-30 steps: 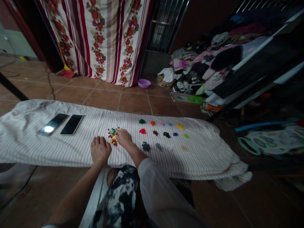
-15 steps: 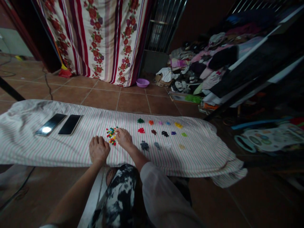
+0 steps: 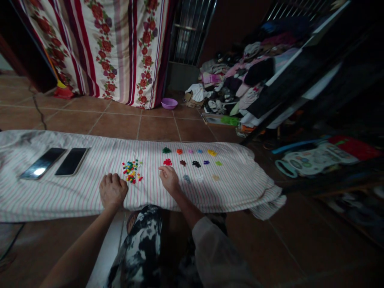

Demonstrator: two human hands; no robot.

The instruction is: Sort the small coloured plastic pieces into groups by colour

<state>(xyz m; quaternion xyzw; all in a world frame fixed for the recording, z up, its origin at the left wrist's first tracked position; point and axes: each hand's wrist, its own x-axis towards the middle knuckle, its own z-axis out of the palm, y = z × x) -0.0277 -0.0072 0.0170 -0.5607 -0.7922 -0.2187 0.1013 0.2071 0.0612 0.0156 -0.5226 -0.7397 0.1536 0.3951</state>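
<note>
My left hand (image 3: 114, 191) rests palm down on the striped cloth, fingers slightly bent and holding nothing that shows. Just right of it lies a loose pile of small mixed-colour pieces (image 3: 132, 171). My right hand (image 3: 169, 179) is pinched over the cloth, just below a small red pile (image 3: 167, 162); whatever is between its fingertips is too small to make out. Small single-colour piles stand in rows to the right, among them dark green (image 3: 166, 150), orange (image 3: 179, 151), yellow (image 3: 212, 152), brown (image 3: 183, 163), black (image 3: 196, 164) and grey (image 3: 186, 178). The dark grey pile is hidden by my right hand.
Two phones (image 3: 72, 161) lie at the left on the striped cloth (image 3: 90, 200). Beyond the covered surface are a purple basin (image 3: 169, 103), a floral curtain (image 3: 120, 52) and a heap of clothes (image 3: 228, 80). A red and white plastic item (image 3: 318, 160) stands at the right.
My right hand has moved right from the mixed pile to beside the red and dark grey piles. My left hand stays beside the mixed pile. The whole view has shifted somewhat.
</note>
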